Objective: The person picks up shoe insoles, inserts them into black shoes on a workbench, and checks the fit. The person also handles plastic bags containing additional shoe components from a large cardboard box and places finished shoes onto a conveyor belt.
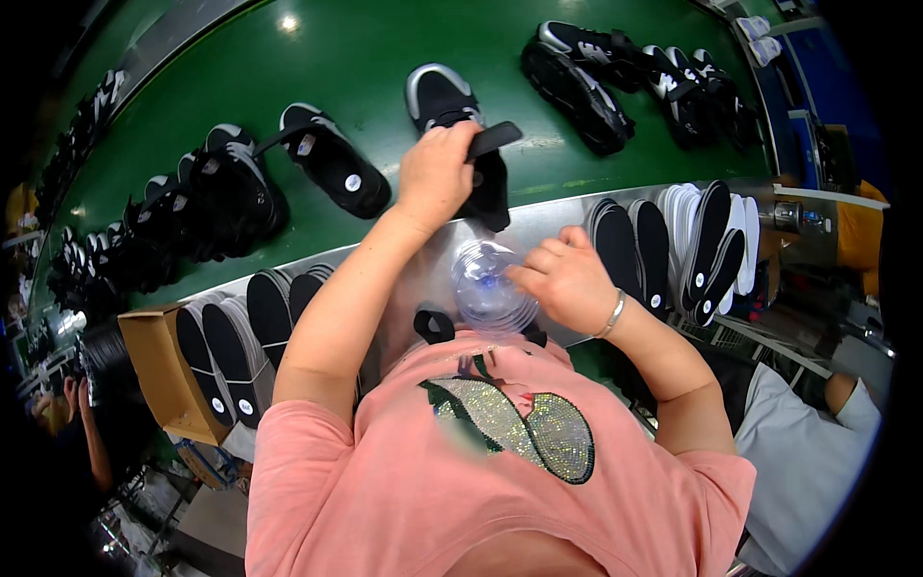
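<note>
Ahead of me on the green surface lies a black sneaker (441, 94) with a silver-grey toe, its toe pointing away. My left hand (437, 175) is closed at its upper, gripping the black strap (496, 139), which sticks out to the right. The hand hides part of the shoe's opening. Close to my body a clear round plastic container (486, 303) stands on the metal ledge. My right hand (567, 277) is at its right side with fingers curled and fingertips pinched over it. What lies between those fingertips is hidden.
On the green conveyor (375, 48) a black shoe (332, 163) and several others stand left; another pair (577, 91) lies right. Black insoles (236, 356) stand by a cardboard box (159, 370) at left. More insoles (707, 240) line the right ledge. A person in grey (808, 452) is at right.
</note>
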The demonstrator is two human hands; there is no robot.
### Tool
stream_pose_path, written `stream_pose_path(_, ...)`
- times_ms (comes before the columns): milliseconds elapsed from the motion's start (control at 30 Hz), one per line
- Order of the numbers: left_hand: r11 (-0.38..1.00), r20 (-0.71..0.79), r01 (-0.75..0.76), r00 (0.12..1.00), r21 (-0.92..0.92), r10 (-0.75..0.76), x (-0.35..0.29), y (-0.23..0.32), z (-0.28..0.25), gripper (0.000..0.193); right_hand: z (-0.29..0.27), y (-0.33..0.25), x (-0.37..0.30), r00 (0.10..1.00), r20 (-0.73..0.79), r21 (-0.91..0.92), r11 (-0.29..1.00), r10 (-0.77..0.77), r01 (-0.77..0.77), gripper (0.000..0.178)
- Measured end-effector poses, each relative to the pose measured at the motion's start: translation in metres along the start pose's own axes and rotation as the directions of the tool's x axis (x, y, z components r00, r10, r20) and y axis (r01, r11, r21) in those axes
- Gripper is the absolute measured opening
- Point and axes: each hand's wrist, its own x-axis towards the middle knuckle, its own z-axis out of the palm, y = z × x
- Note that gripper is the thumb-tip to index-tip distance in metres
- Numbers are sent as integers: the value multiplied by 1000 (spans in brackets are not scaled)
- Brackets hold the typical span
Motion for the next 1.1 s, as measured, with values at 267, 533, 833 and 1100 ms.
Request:
stream_pose_path(267, 922, -87, 203, 979, 330, -185, 30, -58, -36, 26, -7, 140, 12, 732, -436, 288, 851, 524, -438, 27)
stream_pose_path(533, 960, -22, -173, 983, 219, 182, 28, 2, -2, 34, 41, 261, 0, 518, -17, 601, 423, 855, -678, 58)
stream_pose_path(833, 981, 370, -105, 928, 163, 38, 26, 28, 70, 61, 2, 181, 54, 770, -513, 299, 920, 379, -253, 8)
stream_pose_path(1100, 954, 410, -222, 904, 204, 123, 19, 35, 80, 54, -3, 297, 47, 512, -456, -303, 414, 728, -859, 33)
